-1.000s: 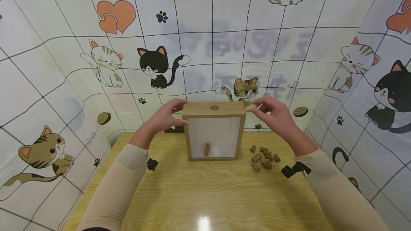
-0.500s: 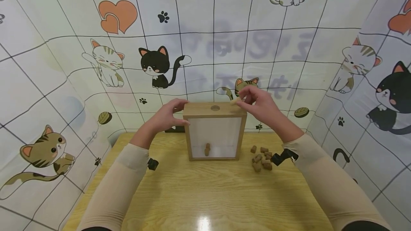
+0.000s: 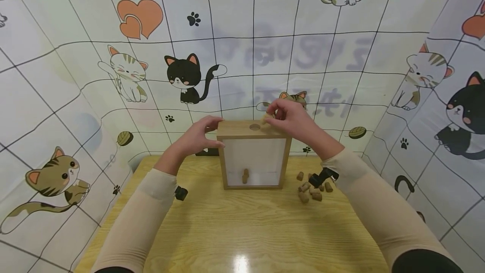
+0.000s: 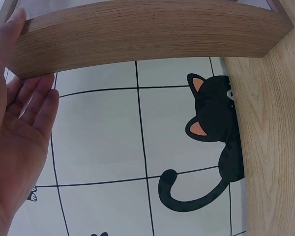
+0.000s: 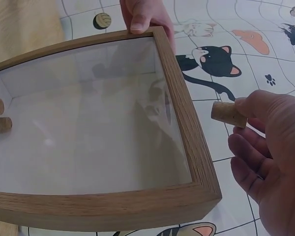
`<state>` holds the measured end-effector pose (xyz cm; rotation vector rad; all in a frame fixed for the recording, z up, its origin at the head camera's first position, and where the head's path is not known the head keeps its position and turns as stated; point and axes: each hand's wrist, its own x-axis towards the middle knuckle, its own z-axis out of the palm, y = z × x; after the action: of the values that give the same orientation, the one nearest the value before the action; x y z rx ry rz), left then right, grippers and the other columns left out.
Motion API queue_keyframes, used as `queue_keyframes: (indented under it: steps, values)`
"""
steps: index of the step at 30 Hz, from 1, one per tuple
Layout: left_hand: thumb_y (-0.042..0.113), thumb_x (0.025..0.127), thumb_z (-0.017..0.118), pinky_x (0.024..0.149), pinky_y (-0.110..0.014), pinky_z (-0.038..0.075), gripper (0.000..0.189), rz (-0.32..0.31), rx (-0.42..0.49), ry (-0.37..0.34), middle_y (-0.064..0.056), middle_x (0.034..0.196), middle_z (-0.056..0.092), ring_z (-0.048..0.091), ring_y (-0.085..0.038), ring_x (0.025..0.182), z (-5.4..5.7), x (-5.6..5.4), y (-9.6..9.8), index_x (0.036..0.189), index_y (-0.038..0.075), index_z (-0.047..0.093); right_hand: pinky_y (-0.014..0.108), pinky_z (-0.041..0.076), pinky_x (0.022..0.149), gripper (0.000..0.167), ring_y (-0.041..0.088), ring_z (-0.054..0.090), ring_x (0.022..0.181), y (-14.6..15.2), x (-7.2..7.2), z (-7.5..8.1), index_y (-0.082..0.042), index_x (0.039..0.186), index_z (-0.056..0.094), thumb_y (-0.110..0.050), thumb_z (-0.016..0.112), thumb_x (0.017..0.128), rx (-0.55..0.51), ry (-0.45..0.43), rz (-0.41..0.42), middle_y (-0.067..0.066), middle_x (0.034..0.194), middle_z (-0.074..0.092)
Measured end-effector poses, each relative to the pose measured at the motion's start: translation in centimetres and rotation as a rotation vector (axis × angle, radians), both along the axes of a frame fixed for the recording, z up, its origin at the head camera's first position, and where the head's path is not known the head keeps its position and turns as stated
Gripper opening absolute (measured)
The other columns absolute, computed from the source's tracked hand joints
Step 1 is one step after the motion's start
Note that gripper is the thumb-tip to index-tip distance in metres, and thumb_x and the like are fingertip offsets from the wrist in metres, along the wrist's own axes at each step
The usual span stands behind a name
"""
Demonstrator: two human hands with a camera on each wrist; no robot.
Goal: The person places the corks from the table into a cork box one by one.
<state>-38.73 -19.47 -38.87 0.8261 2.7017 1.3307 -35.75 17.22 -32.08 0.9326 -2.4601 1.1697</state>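
Observation:
A wooden box (image 3: pixel 236 130) with a clear front pane stands upright on the table, a round hole (image 3: pixel 255 127) in its top. Inside, two corks (image 5: pixel 2 125) lie at the bottom. My left hand (image 3: pixel 198 137) grips the box's upper left corner, thumb on the front and fingers behind. In the left wrist view that same hand (image 4: pixel 27 113) holds the wooden side. Between thumb and fingers my right hand (image 3: pixel 291 118) pinches a cork (image 5: pixel 228 114), just above the box top and right of the hole. The right wrist view shows this cork apart from the frame.
Several loose corks (image 3: pixel 304 186) lie in a pile on the wooden table (image 3: pixel 242 226), right of the box. Behind the table hangs a white gridded sheet (image 3: pixel 235 20) printed with cats, and it also covers both sides.
My right hand has moved left with the cork, from beyond the box's right edge to near the hole. My left hand has stayed on the box corner.

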Motion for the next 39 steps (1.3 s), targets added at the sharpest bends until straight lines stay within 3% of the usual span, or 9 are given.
queue_keyframes:
  steps: [21, 30, 39]
  values:
    - [0.031, 0.087, 0.099, 0.128, -0.054, 0.041, 0.090, 0.010, -0.006, -0.009, -0.004, 0.159, 0.053, 0.048, -0.034, 0.155, 0.3, 0.2, 0.2, 0.161, 0.017, 0.051, 0.042, 0.056, 0.078, 0.018, 0.022, 0.066, 0.093, -2.4, -1.5, -0.7, -0.009, 0.120, 0.075, -0.014, 0.081, 0.103, 0.126, -0.022, 0.038, 0.005, 0.112, 0.072]
    - [0.031, 0.088, 0.098, 0.128, -0.051, 0.041, 0.089, 0.009, -0.017, -0.009, -0.003, 0.159, 0.053, 0.048, -0.033, 0.155, 0.2, 0.1, 0.2, 0.162, 0.017, 0.051, 0.043, 0.055, 0.074, 0.021, 0.021, 0.066, 0.088, -2.5, -1.6, -0.8, -0.012, 0.121, 0.074, -0.021, 0.082, 0.104, 0.170, -0.063, 0.022, 0.006, 0.097, 0.071]
    - [0.032, 0.087, 0.099, 0.128, -0.051, 0.041, 0.089, 0.011, -0.015, -0.008, -0.003, 0.159, 0.053, 0.047, -0.032, 0.155, 0.3, 0.2, 0.3, 0.161, 0.018, 0.052, 0.043, 0.054, 0.075, 0.019, 0.022, 0.064, 0.088, -2.0, -1.6, -1.0, -0.011, 0.120, 0.073, -0.018, 0.081, 0.104, 0.172, -0.051, 0.019, 0.008, 0.100, 0.069]
